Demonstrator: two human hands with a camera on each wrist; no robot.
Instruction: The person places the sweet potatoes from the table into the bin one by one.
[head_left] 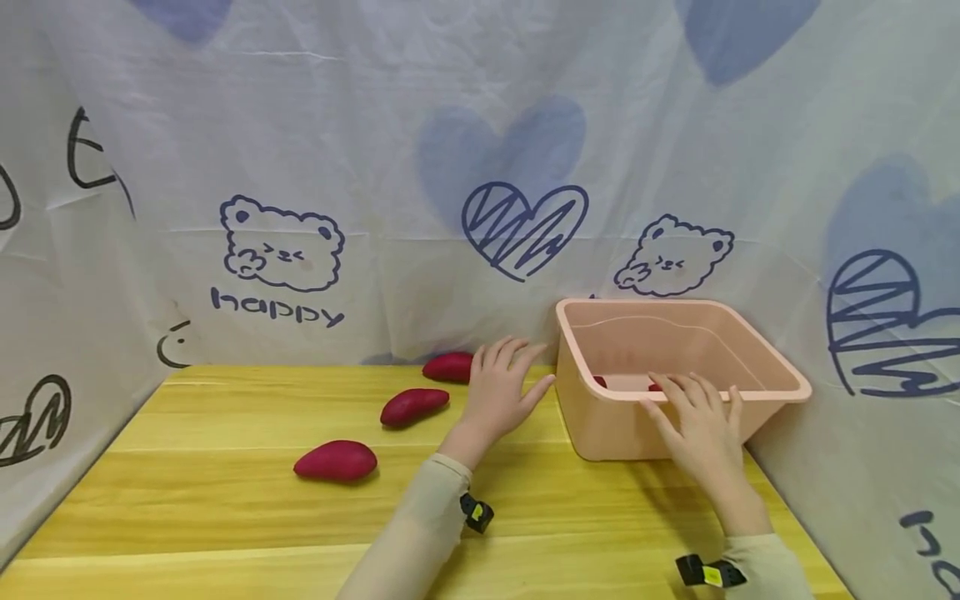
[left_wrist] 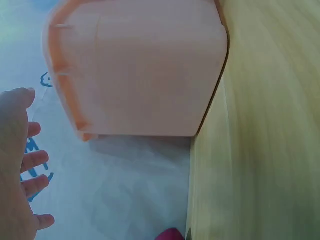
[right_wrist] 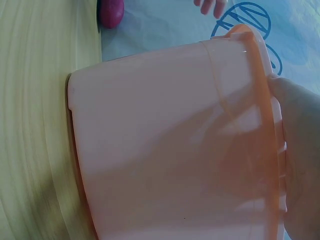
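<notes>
My left hand hovers over the table just left of a pink plastic bin, fingers spread and nothing in them. In the head view it overlaps the right end of the farthest red-purple sweet potato. Two more lie toward the front left: a middle sweet potato and a nearer sweet potato. At the bin's front rim is my right hand, its loosely bent fingers reaching over the edge. Small red patches show inside the bin, mostly hidden by its front wall.
The wooden table ends against a white cloth backdrop printed with hearts and bears. Cloth also hangs along the left and right sides. The bin stands at the back right, close to the cloth.
</notes>
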